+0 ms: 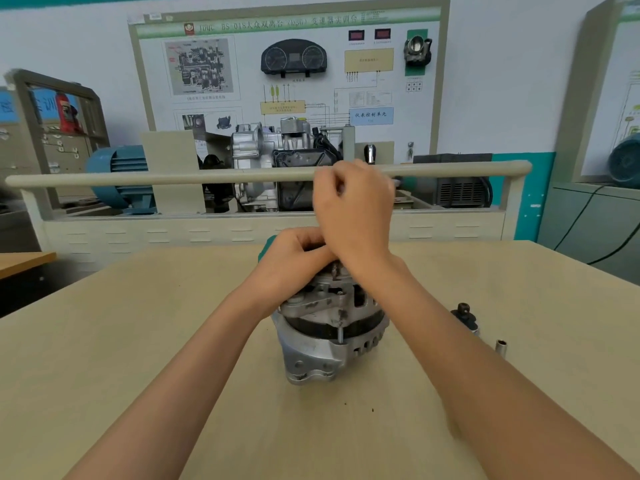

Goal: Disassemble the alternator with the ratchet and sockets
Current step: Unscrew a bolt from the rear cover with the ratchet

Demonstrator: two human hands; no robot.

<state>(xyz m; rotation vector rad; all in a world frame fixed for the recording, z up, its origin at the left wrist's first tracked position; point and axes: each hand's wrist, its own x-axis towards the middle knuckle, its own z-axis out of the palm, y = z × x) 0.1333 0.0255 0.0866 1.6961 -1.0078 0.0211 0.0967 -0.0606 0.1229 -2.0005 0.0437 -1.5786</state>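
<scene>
- Behind the beige table (145, 341) stands a training rig: a blue-green motor (117, 174) at the left, a silver gearbox (273, 157) in the middle, and a wall board (287, 74) of diagrams and gauges above, with a pale rail (156, 177) running across in front.
- Left hand (294, 258) sits over the top of the alternator, fingers curled around something with a teal end (268, 244) poking out past the knuckles; most of it is hidden, so what it grips cannot be told for certain.
- Alternator (329, 334) stands upright near the middle of the table, silver housing with a dark band around its waist, its top covered by both hands.
- Right hand (353, 209) is raised above and just behind the left, fingers curled tight; whether it holds a tool cannot be told, since the hand is blurred.
- Right of the alternator, well apart from it, a small dark part (464, 315) lies on the table.
- Just beyond it, nearer the camera, a silver socket (500, 347) stands on end.
</scene>
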